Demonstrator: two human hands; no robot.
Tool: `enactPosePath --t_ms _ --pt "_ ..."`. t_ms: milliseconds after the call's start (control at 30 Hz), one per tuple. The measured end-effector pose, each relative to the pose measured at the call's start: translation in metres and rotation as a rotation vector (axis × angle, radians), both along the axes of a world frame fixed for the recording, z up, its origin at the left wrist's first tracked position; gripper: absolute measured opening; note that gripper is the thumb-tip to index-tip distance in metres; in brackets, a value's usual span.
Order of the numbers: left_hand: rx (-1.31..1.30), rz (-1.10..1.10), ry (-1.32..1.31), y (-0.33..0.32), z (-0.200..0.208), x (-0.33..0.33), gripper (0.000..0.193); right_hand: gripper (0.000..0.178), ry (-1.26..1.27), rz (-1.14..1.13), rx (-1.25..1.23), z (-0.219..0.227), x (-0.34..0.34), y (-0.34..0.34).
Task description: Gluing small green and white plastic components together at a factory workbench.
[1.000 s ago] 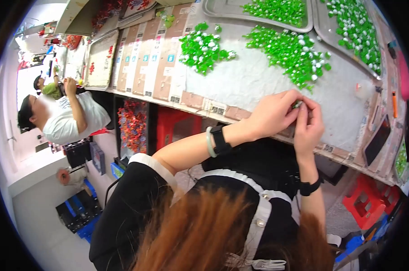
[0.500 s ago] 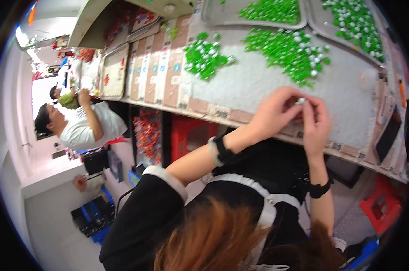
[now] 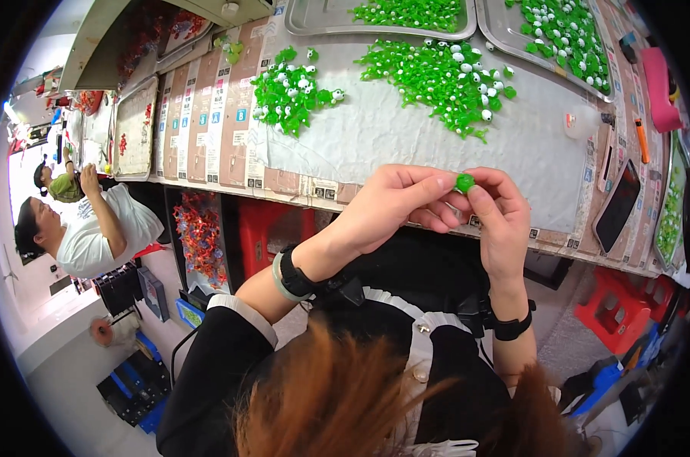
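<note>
1. Head view: the left hand [image 3: 387,206] and right hand [image 3: 503,221] pinch a small round green piece [image 3: 464,183] between their fingertips, over the near side of the table [image 3: 208,156].
2. Beyond, a smaller heap [image 3: 288,95] and a larger heap [image 3: 440,87] of green pieces with white eyeballs lie apart on a whitish sheet [image 3: 543,175].
3. Farthest, metal trays [image 3: 379,32] hold more.

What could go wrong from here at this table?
The small green piece is pinched at the fingertips of the left hand and right hand, close to the front edge of the table; if it slips, it might drop off. The phone also lies near that edge, so a stray bump could perhaps knock it down.
</note>
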State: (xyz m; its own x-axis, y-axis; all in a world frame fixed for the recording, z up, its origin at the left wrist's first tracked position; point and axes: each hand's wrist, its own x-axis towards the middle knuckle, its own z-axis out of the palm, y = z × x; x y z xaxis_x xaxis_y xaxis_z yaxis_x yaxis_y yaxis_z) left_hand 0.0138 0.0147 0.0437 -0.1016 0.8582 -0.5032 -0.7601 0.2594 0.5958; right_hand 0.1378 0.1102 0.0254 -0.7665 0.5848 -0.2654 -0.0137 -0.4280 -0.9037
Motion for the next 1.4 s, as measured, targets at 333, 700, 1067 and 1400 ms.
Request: enactPosePath --t_ms 333,700,1067,1400 --pt "-0.045 0.093 -0.241 -0.005 0.0 -0.002 0.02 0.018 -0.018 -0.044 -0.376 0.008 -0.015 -0.004" --pt "0.028 0.155 -0.564 -0.005 -0.009 -0.011 0.015 0.019 -0.034 -0.012 -0.227 0.009 -0.022 0.003" --pt "0.086 0.344 0.745 0.002 -0.006 -0.004 0.014 0.024 0.042 -0.008 -0.074 0.014 -0.029 0.002" --pt "-0.144 0.305 1.106 -0.014 -0.026 -0.021 0.007 0.033 -0.158 0.119 0.221 -0.004 -0.028 0.002"
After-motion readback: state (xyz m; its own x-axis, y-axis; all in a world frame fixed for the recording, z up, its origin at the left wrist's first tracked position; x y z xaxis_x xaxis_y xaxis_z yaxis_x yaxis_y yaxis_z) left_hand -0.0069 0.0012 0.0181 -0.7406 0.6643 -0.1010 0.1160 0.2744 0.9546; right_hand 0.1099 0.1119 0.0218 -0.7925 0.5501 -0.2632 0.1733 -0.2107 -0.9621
